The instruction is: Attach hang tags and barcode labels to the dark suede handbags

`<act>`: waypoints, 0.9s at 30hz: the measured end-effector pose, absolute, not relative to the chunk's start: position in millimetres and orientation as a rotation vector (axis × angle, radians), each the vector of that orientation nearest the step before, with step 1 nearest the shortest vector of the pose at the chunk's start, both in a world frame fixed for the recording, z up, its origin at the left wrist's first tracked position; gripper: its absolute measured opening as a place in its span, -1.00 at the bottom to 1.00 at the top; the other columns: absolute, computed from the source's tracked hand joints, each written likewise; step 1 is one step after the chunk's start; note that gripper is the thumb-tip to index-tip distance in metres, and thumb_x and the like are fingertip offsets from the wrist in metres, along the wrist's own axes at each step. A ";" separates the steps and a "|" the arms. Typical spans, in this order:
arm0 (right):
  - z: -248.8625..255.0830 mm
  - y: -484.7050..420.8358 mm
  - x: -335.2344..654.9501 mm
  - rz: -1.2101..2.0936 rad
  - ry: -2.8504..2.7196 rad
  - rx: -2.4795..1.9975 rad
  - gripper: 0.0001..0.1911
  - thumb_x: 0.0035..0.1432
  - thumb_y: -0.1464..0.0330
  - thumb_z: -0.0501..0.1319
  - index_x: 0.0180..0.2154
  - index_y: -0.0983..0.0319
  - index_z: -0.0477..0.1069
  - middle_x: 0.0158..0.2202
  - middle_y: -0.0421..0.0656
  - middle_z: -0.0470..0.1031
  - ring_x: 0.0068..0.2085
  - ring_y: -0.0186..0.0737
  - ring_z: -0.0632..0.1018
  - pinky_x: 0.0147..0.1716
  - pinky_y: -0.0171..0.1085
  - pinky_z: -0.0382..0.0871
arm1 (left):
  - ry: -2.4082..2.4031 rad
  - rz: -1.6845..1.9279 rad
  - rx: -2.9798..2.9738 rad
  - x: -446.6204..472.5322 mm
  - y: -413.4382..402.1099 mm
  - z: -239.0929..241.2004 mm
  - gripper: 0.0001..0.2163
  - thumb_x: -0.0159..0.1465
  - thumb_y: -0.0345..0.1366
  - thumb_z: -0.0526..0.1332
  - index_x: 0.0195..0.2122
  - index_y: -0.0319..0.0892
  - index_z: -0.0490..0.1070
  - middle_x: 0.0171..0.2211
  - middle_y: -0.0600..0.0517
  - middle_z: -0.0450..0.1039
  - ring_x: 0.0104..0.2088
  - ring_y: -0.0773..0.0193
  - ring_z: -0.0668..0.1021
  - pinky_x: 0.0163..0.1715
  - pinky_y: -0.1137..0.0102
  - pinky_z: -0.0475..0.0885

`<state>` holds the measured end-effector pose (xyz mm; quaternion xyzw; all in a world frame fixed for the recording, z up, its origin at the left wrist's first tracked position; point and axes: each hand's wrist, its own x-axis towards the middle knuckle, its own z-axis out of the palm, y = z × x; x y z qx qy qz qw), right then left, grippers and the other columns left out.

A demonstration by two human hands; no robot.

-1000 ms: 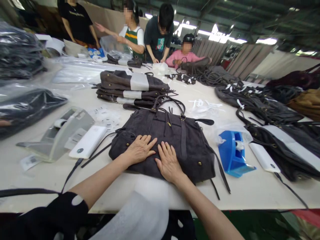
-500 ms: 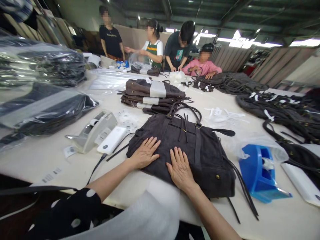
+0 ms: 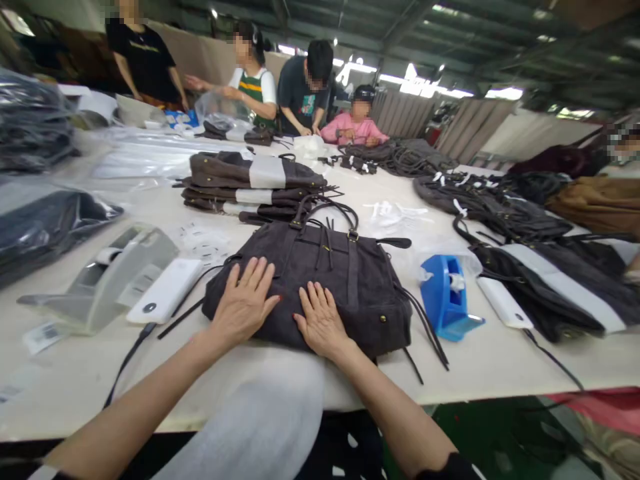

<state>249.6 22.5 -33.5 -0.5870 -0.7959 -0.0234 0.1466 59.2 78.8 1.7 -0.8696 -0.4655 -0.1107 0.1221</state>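
A dark grey suede handbag [image 3: 345,267] with straps and brass studs lies flat on the white table [image 3: 475,367] in front of me. My left hand [image 3: 243,303] rests palm down on its near left part, fingers spread. My right hand [image 3: 320,321] lies flat on the bag's near middle, fingers stretched out. Neither hand holds anything. A sheet of white foam wrap [image 3: 260,420] hangs over the table's near edge under my arms.
A grey tape dispenser [image 3: 105,280] and a white power bank [image 3: 165,290] lie at left, a blue tape dispenser [image 3: 447,297] at right. A stack of wrapped bags [image 3: 250,183] sits behind. Dark bags [image 3: 525,220] pile up at right. Several people work at the far end.
My left hand has slid a little toward the bag's left side with its fingers spread wider. The camera has swung, so the scene has shifted. The right hand stays flat on the bag.
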 end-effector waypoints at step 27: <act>-9.4 -10.3 328.9 -0.135 -2.205 -1.911 -0.40 0.24 0.13 0.00 0.23 0.25 0.01 0.24 0.04 0.06 0.23 -0.02 0.10 0.18 0.03 -0.11 | -1.186 -0.212 -2.781 94.3 69.4 -18.6 -0.49 0.29 -0.07 -0.10 0.22 -0.16 -0.03 0.26 -0.12 -0.02 0.25 0.04 0.06 0.19 0.06 -0.11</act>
